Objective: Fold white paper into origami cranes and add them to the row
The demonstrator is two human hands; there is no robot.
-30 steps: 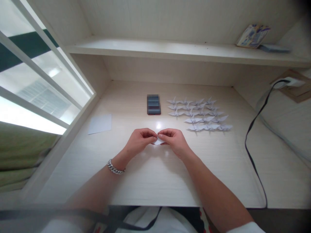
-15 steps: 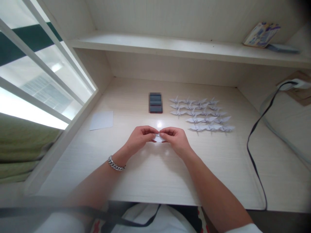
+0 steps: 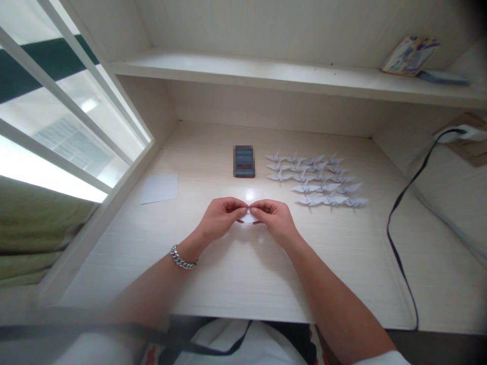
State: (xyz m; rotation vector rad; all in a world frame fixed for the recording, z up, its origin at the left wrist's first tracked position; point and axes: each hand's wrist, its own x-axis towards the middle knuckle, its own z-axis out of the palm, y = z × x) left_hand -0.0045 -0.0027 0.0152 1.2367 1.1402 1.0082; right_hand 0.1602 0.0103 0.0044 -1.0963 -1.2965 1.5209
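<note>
both hands (image 3: 247,215) pinch folded paper (image 3: 248,218) beside rows of origami cranes (image 3: 314,177).

A pale wood-grain desk (image 3: 342,268) runs back to a white shelf (image 3: 243,68) above it. Near the back of the desk lies a pixelated dark rectangle (image 3: 244,161), probably a phone, though the blur hides its details. Just to its right, rows of small paper cranes (image 3: 304,188) stand in lines, and a blank square paper sheet (image 3: 160,188) lies to its left. On the shelf's right end sit a colourful booklet (image 3: 410,56) and a flat grey packet (image 3: 443,77). A black cable (image 3: 395,203) trails down from a wall plug (image 3: 458,134). On the left are a window (image 3: 68,101) and a green curtain (image 3: 34,228).
</note>
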